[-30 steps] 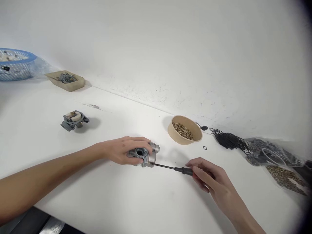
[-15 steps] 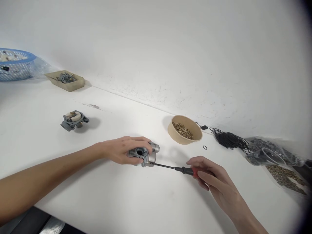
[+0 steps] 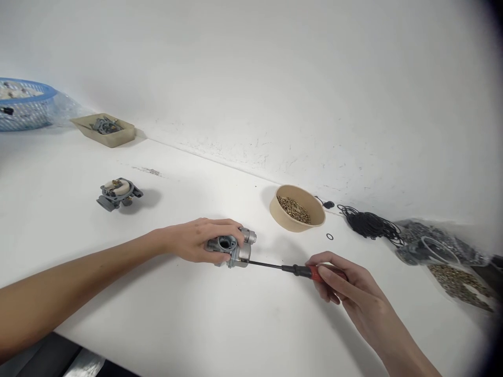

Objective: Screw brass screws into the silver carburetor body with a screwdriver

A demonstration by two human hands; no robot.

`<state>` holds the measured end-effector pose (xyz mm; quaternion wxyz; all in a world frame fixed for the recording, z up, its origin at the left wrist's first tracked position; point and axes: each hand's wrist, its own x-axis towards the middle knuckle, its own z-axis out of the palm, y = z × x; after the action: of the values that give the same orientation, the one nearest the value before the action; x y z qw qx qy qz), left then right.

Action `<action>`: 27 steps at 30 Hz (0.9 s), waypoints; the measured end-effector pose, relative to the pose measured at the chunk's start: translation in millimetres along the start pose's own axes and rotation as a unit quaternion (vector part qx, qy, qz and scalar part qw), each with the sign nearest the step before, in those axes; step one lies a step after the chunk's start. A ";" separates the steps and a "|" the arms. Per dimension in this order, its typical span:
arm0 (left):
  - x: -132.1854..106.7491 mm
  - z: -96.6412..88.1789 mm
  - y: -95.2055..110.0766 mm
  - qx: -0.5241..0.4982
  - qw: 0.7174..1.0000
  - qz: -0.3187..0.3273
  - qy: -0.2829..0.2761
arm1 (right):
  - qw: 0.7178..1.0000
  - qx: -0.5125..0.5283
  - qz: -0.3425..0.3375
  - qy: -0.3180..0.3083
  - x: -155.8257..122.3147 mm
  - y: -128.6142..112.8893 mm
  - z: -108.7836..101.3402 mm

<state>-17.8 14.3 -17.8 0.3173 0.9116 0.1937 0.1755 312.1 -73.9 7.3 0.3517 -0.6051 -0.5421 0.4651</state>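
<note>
A grey metal carburetor (image 3: 225, 243) lies on its side on the white table, and my left hand (image 3: 200, 241) is closed around its body from the left. In my right hand (image 3: 346, 285) is a screwdriver (image 3: 296, 270) with a red and black handle, gripped between thumb and fingers. Its thin dark shaft runs level to the left, with the tip meeting the lower right edge of the carburetor's bowl. The screw under the tip is too small to make out clearly. My left fingers hide part of the carburetor.
Another carburetor (image 3: 119, 193) with a pale float stands at the left. Behind are a beige tray (image 3: 121, 139) and a blue basket (image 3: 29, 112). A paper bowl (image 3: 291, 222) of brass screws, an O-ring (image 3: 329, 236), black rings (image 3: 367, 222) and a bag of small parts (image 3: 459, 285) lie right.
My right hand's fingers have shifted and closed further round the screwdriver handle. The tip stays at the carburetor, and my left hand holds it in the same place.
</note>
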 end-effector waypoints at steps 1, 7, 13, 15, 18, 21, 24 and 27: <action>0.0 -0.1 0.0 0.001 1.000 -0.001 -0.001 | 1.000 0.000 0.002 0.002 0.6 0.7 0.6; -0.3 0.6 -0.5 0.012 1.000 -0.008 0.000 | 1.000 0.012 0.003 0.014 6.0 9.0 2.8; 0.4 1.7 0.1 0.018 1.000 -0.009 0.005 | 1.000 0.019 -0.015 0.015 9.7 20.3 -2.3; 0.6 1.6 0.5 0.019 1.000 -0.006 0.008 | 0.999 0.010 -0.025 0.017 10.3 23.2 -3.6; 0.4 1.8 0.0 0.024 1.000 0.001 0.018 | 0.999 -0.001 -0.033 0.024 10.7 24.8 -4.0; 0.1 3.0 -1.1 0.033 0.999 0.006 0.028 | 0.999 0.001 -0.039 0.030 9.9 23.3 -2.7; 0.3 4.0 -0.4 0.064 0.996 0.033 0.055 | 0.998 0.008 -0.045 0.038 8.0 20.2 -0.8; 0.7 3.0 4.2 0.143 0.982 0.084 0.094 | 0.997 0.010 -0.058 0.044 5.8 16.8 0.7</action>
<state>-14.9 10.1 -17.2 0.1485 0.9399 0.1683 0.2573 316.8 -71.0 -9.5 0.4079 -0.5890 -0.5557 0.4218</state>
